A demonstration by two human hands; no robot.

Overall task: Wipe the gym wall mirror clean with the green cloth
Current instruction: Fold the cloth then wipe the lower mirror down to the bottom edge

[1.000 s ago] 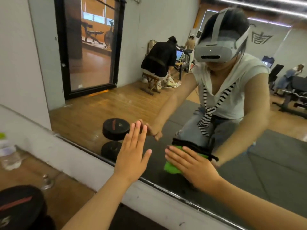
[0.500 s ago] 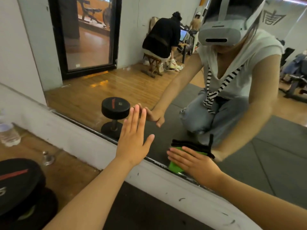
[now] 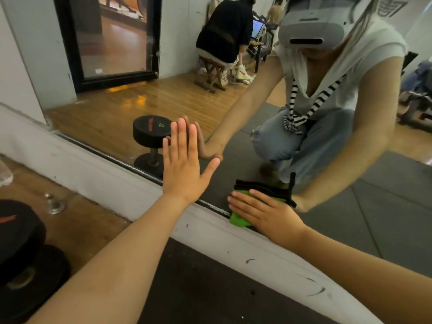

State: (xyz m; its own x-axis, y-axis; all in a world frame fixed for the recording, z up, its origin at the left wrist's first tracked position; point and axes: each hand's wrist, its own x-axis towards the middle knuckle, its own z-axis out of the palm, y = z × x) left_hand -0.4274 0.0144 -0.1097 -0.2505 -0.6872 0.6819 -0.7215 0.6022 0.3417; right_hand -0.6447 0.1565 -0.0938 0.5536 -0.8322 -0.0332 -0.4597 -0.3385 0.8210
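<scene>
The gym wall mirror (image 3: pixel 112 118) fills the upper part of the head view above a white ledge. My left hand (image 3: pixel 184 169) lies flat on the glass near its bottom edge, fingers straight and pointing up. My right hand (image 3: pixel 266 213) presses the green cloth (image 3: pixel 238 219) against the mirror's lowest strip, fingers spread over it. The cloth shows green below my fingers and a black edge above them; most of it is hidden under my hand.
A black dumbbell (image 3: pixel 21 244) stands on the wooden floor at the lower left, and a small metal stud (image 3: pixel 52 203) sits beside it. The scuffed white ledge (image 3: pixel 233 244) runs under the mirror. A dark mat (image 3: pixel 198 288) lies below me.
The view has tilted down and moved closer to the mirror. My right hand has slid the cloth down to the mirror's bottom edge. My left hand stays flat on the glass.
</scene>
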